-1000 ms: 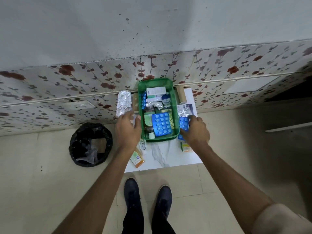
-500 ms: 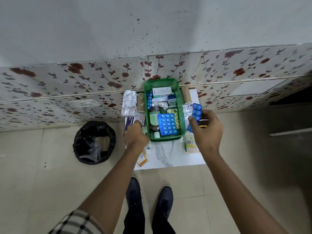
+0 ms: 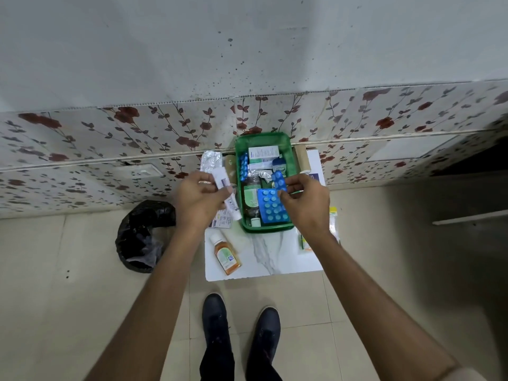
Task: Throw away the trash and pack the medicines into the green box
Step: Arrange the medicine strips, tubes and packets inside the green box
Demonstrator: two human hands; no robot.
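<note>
The green box (image 3: 263, 138) stands on a small white marble-look table (image 3: 270, 255) against the wall, filled with cartons, a bottle and a large blue blister pack (image 3: 272, 206). My right hand (image 3: 306, 206) pinches a smaller blue blister strip (image 3: 278, 180) over the box's right side. Just left of the box, my left hand (image 3: 198, 200) grips a white ointment tube (image 3: 226, 195). An orange syrup bottle (image 3: 226, 254) lies on the table's front left. A foil strip (image 3: 210, 161) rests at the back left.
A black trash bag (image 3: 143, 235) sits open on the floor left of the table. A cardboard roll (image 3: 301, 159) lies right of the box, and a yellow-capped packet (image 3: 333, 224) is partly hidden by my right wrist. My shoes (image 3: 242, 325) stand before the table.
My right hand has carried the small blue strip from beside the box to over it. The left hand has picked up the white tube and lifted it beside the box.
</note>
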